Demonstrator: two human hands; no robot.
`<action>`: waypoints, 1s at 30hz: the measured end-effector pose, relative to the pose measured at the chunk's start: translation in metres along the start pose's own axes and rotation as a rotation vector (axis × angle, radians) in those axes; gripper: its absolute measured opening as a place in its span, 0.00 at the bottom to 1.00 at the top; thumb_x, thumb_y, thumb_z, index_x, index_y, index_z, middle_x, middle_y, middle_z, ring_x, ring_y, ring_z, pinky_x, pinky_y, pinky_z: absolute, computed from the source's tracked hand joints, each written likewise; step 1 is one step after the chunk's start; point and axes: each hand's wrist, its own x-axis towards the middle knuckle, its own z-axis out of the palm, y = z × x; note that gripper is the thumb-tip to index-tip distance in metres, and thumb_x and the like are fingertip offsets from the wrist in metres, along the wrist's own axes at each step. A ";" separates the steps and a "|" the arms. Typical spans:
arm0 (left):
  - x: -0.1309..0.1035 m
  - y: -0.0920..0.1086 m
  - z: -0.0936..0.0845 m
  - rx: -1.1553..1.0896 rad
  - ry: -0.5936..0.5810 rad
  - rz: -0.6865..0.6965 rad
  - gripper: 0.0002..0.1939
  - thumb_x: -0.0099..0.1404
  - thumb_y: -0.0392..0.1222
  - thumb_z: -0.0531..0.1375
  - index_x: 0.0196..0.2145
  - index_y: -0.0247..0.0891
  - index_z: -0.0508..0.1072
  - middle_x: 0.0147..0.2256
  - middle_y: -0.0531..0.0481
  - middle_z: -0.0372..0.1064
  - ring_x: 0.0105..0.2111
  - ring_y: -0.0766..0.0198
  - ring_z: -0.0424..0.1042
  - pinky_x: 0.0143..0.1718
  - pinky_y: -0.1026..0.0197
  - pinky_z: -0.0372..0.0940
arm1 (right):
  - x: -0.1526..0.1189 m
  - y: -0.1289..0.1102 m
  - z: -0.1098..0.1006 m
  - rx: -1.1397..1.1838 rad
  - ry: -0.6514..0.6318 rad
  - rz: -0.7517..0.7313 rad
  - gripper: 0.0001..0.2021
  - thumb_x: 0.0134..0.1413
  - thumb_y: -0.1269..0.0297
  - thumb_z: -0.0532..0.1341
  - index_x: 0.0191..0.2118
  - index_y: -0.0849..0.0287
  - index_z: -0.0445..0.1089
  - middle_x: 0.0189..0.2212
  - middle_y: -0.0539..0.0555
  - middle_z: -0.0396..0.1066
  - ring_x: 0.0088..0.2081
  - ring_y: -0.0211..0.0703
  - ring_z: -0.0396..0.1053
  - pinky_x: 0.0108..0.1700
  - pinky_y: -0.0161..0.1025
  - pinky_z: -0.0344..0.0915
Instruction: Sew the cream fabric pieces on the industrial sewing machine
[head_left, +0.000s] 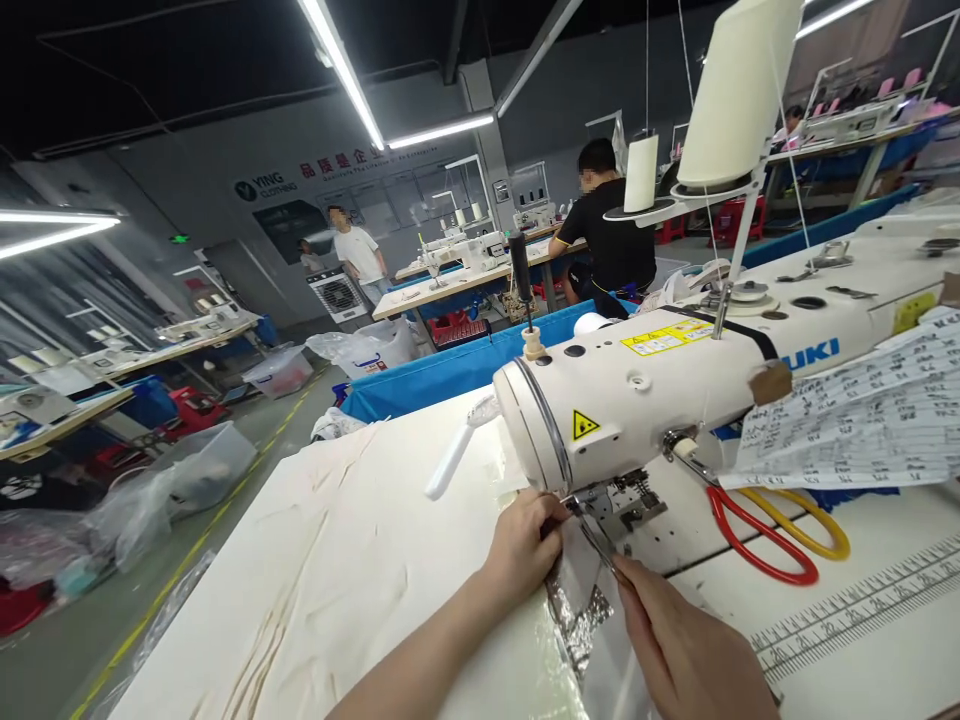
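My left hand (523, 545) is closed beside the needle end of a white sewing machine (637, 385). Its curled fingertips hide whatever they pinch. In my right hand (694, 640) are slim metal tweezers (596, 538), their tips reaching under the machine head close to my left fingers. Shiny silvery material (589, 620) lies on the machine bed between my hands. A greenish translucent strip (536, 650) runs along the left side of it, under my left wrist. The machine head partly covers the needle and presser foot, so their details are unclear.
Red-and-yellow-handled scissors (765, 560) hang at the machine's right. A handwritten paper (862, 410) leans there, above a printed ruler (862, 605). A white-handled brush (452, 455) lies left of the head. Thread cones (739, 95) stand above. A co-worker in black (615, 235) sits beyond.
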 end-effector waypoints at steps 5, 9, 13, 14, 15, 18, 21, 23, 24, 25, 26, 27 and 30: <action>0.002 0.001 -0.004 -0.032 -0.005 -0.029 0.08 0.58 0.30 0.55 0.30 0.41 0.71 0.28 0.51 0.72 0.31 0.62 0.73 0.32 0.61 0.67 | 0.003 -0.001 -0.001 -0.005 -0.014 -0.002 0.16 0.70 0.67 0.46 0.52 0.63 0.69 0.39 0.58 0.81 0.29 0.47 0.80 0.25 0.39 0.73; 0.002 0.002 -0.006 -0.051 -0.021 -0.002 0.08 0.58 0.30 0.55 0.31 0.40 0.71 0.31 0.50 0.74 0.32 0.61 0.74 0.34 0.60 0.67 | 0.007 -0.007 -0.008 -0.006 -0.101 0.066 0.15 0.69 0.70 0.48 0.53 0.63 0.69 0.38 0.58 0.81 0.29 0.45 0.79 0.26 0.38 0.71; 0.003 -0.001 -0.006 -0.050 -0.037 0.073 0.08 0.62 0.30 0.55 0.32 0.40 0.71 0.32 0.50 0.75 0.33 0.61 0.74 0.34 0.60 0.68 | 0.012 -0.013 -0.015 -0.054 -0.201 0.132 0.14 0.65 0.72 0.53 0.52 0.63 0.70 0.37 0.58 0.80 0.29 0.46 0.79 0.26 0.37 0.70; 0.002 -0.001 -0.006 -0.042 -0.036 0.097 0.08 0.63 0.31 0.55 0.33 0.40 0.71 0.33 0.49 0.75 0.33 0.61 0.74 0.34 0.60 0.68 | 0.012 -0.013 -0.015 -0.078 -0.215 0.141 0.14 0.65 0.73 0.55 0.52 0.62 0.70 0.36 0.58 0.80 0.29 0.46 0.79 0.26 0.37 0.70; 0.001 -0.002 -0.006 -0.032 -0.034 0.123 0.07 0.64 0.31 0.55 0.34 0.40 0.72 0.34 0.49 0.75 0.34 0.61 0.74 0.35 0.60 0.68 | 0.012 -0.014 -0.015 -0.101 -0.224 0.141 0.14 0.64 0.73 0.56 0.52 0.63 0.70 0.36 0.57 0.80 0.28 0.46 0.79 0.25 0.37 0.69; 0.000 -0.002 -0.006 -0.007 -0.032 0.202 0.07 0.68 0.34 0.55 0.37 0.40 0.72 0.36 0.48 0.75 0.36 0.60 0.74 0.36 0.59 0.68 | 0.011 -0.015 -0.011 -0.146 -0.201 0.110 0.15 0.61 0.74 0.59 0.53 0.65 0.70 0.34 0.57 0.80 0.27 0.46 0.78 0.25 0.37 0.69; -0.001 0.001 -0.010 0.014 -0.066 0.296 0.07 0.69 0.32 0.55 0.40 0.40 0.72 0.38 0.48 0.74 0.39 0.61 0.73 0.39 0.59 0.69 | 0.006 -0.016 -0.011 -0.145 -0.143 0.108 0.16 0.60 0.75 0.58 0.54 0.68 0.69 0.34 0.58 0.80 0.27 0.47 0.78 0.25 0.38 0.68; -0.001 0.007 -0.016 0.055 -0.112 0.371 0.10 0.69 0.30 0.53 0.43 0.38 0.71 0.41 0.45 0.73 0.40 0.61 0.72 0.40 0.59 0.70 | -0.002 -0.017 -0.019 -0.099 -0.116 0.149 0.15 0.60 0.76 0.56 0.51 0.66 0.69 0.32 0.58 0.79 0.27 0.48 0.78 0.25 0.39 0.67; -0.001 0.011 -0.019 0.088 -0.139 0.404 0.11 0.69 0.29 0.52 0.45 0.37 0.70 0.42 0.44 0.72 0.41 0.61 0.72 0.40 0.59 0.70 | -0.009 -0.018 -0.024 -0.041 -0.121 0.172 0.13 0.60 0.76 0.54 0.49 0.63 0.70 0.31 0.56 0.79 0.26 0.48 0.77 0.24 0.38 0.66; -0.002 0.014 -0.021 0.128 -0.161 0.429 0.12 0.69 0.28 0.51 0.46 0.36 0.70 0.43 0.42 0.71 0.41 0.60 0.71 0.40 0.58 0.71 | -0.018 -0.019 -0.030 0.041 -0.132 0.194 0.12 0.61 0.75 0.53 0.46 0.60 0.70 0.29 0.54 0.78 0.25 0.47 0.77 0.24 0.38 0.65; -0.003 0.018 -0.023 0.172 -0.178 0.443 0.13 0.69 0.28 0.50 0.47 0.34 0.70 0.43 0.41 0.70 0.41 0.59 0.71 0.40 0.57 0.71 | -0.029 -0.019 -0.037 0.153 -0.162 0.218 0.11 0.61 0.74 0.51 0.43 0.57 0.69 0.28 0.52 0.77 0.24 0.45 0.75 0.23 0.36 0.64; -0.005 0.022 -0.025 0.221 -0.190 0.452 0.13 0.69 0.28 0.50 0.48 0.33 0.70 0.44 0.40 0.70 0.42 0.58 0.70 0.40 0.57 0.72 | -0.041 -0.020 -0.043 0.273 -0.209 0.225 0.11 0.62 0.73 0.50 0.42 0.56 0.68 0.26 0.51 0.76 0.21 0.43 0.74 0.21 0.34 0.62; -0.010 0.033 -0.023 0.360 -0.192 0.444 0.14 0.69 0.29 0.50 0.49 0.28 0.70 0.45 0.37 0.69 0.42 0.55 0.69 0.39 0.55 0.73 | -0.078 -0.022 -0.058 0.481 -0.220 0.266 0.13 0.60 0.71 0.50 0.46 0.53 0.67 0.29 0.50 0.77 0.19 0.38 0.70 0.18 0.31 0.58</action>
